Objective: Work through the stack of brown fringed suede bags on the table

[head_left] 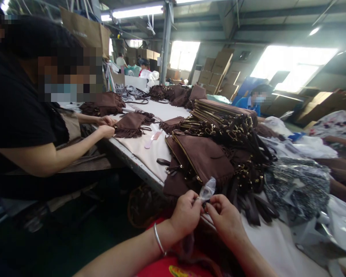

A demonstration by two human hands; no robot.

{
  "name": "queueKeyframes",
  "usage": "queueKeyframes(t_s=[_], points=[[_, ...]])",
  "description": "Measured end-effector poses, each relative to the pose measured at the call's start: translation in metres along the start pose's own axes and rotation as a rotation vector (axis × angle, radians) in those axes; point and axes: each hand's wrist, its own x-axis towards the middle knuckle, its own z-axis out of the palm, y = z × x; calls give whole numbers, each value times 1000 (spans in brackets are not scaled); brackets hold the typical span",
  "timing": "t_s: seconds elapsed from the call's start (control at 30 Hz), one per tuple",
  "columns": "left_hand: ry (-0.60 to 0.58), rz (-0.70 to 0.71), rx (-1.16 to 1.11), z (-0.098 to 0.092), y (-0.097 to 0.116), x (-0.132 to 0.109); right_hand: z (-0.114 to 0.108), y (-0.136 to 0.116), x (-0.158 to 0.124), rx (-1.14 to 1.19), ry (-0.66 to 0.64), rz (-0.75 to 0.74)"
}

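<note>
At the table's near edge, my left hand [187, 213] pinches a small piece of clear, crinkled plastic [209, 187] between thumb and fingers. My right hand [223, 217] is closed close beside it, thumb and forefinger pinched at the plastic's lower end; a small dark bit shows there, too small to name. Just beyond both hands lies a brown fringed bag [207, 156] with a gold zipper. Behind it rises a stack of similar brown bags [219, 111] with gold clasps. Dark straps [252, 206] hang down to the right of my hands.
A co-worker in black [25, 115] sits at the left, holding a brown fringed bag [129, 124]. A pink comb [152, 140] lies on the white tabletop [132, 148]. Clear plastic packaging [298, 188] is heaped at the right. Other people and cardboard boxes [216, 69] are farther back.
</note>
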Motion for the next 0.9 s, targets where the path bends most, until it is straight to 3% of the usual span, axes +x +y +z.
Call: queueKeyframes(t_s=[0.13, 0.27, 0.5, 0.63, 0.73, 0.9], points=[[-99, -263, -302, 5, 1, 1, 6, 10, 1, 52, 26, 46], [-156, -395, -519, 1, 3, -2, 16, 23, 7, 157, -20, 91], [-251, -675, -806, -8, -2, -3, 23, 33, 15, 248, -118, 82], [-256, -823, -815, -7, 0, -4, 25, 33, 21, 276, -157, 57], [-182, -764, -654, -3, 4, -9, 29, 34, 27, 319, -176, 63], [-37, -452, -314, 7, 5, -18, 28, 32, 19, 292, -194, 125]])
